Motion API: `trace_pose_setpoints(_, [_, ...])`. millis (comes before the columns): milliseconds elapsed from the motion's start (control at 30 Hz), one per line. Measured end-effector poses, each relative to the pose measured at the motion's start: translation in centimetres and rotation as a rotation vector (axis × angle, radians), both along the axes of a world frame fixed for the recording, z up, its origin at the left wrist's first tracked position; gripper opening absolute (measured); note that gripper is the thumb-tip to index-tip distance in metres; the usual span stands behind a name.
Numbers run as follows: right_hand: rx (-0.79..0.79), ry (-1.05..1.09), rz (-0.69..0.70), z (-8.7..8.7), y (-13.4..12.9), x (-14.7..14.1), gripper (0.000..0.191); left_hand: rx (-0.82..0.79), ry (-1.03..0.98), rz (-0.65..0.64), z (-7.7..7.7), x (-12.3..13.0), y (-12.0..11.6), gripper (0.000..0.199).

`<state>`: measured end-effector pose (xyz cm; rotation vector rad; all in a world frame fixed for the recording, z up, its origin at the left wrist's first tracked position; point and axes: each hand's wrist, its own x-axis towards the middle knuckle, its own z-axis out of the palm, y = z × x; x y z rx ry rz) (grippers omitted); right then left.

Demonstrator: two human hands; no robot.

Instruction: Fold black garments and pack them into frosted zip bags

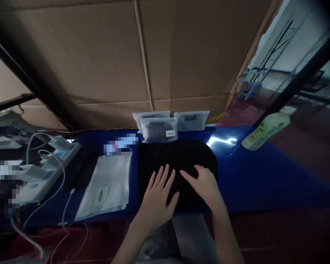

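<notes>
Head view, dim and stretched at the edges, looks down on a glossy blue counter where a dark knitted piece lies bunched near the middle of the front edge, perhaps a folded garment, though the poor light hides its exact shape. The left hand and right hand both rest open on it, palms down and fingers spread, pressing the soft, ribbed surface without gripping it. Along the back edge, three frosted zip bags already hold something dark, with one overlapping the other two and a white barcode label showing on the front bag. Left of the hands, a flat stack of frosted bags with a barcode sticker looks unfilled, so some bagging appears left. Farther left, a white power strip carries chargers with white cables, a plastic bottle tilts near the back right corner, and a corrugated cardboard sheet rises behind.
</notes>
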<state>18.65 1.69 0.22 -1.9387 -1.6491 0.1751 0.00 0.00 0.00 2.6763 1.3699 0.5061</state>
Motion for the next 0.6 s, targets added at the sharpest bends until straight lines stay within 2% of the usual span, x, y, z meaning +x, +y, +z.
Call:
trace_pose_setpoints(67, [-0.046,0.048,0.061,0.4,0.1,0.4,0.042,0.021,-0.02,0.043,0.8,-0.9,-0.2,0.059])
trace_pose_setpoints(100, [-0.064,0.075,0.091,0.5,0.1,0.5,0.042,0.041,-0.048,0.104,1.3,-1.5,-0.2,0.055])
trace_pose_setpoints(200, [-0.077,0.144,0.167,0.5,0.1,0.5,0.038,0.105,-0.15,0.463,2.8,-3.9,-0.3,0.039])
trace_pose_setpoints(267, [-0.055,0.172,0.186,0.3,0.0,0.3,0.03,0.102,-0.152,0.701,3.3,-5.7,-0.2,0.034])
trace_pose_setpoints(333, [-0.027,0.195,0.193,0.1,-0.1,0.0,0.021,0.048,-0.085,0.834,3.3,-7.3,-0.1,0.036])
trace_pose_setpoints(433, [-0.013,0.258,0.218,0.6,-0.1,-0.4,0.014,-0.093,0.008,0.868,3.0,-8.6,0.1,0.037])
trace_pose_setpoints(533, [-0.036,0.387,0.28,1.7,-0.4,-0.4,0.024,-0.199,0.055,0.849,3.1,-9.0,0.1,0.033])
trace_pose_setpoints(600, [-0.066,0.475,0.355,2.6,-0.6,-0.2,0.032,-0.205,0.066,0.853,3.7,-9.2,-0.2,0.031])
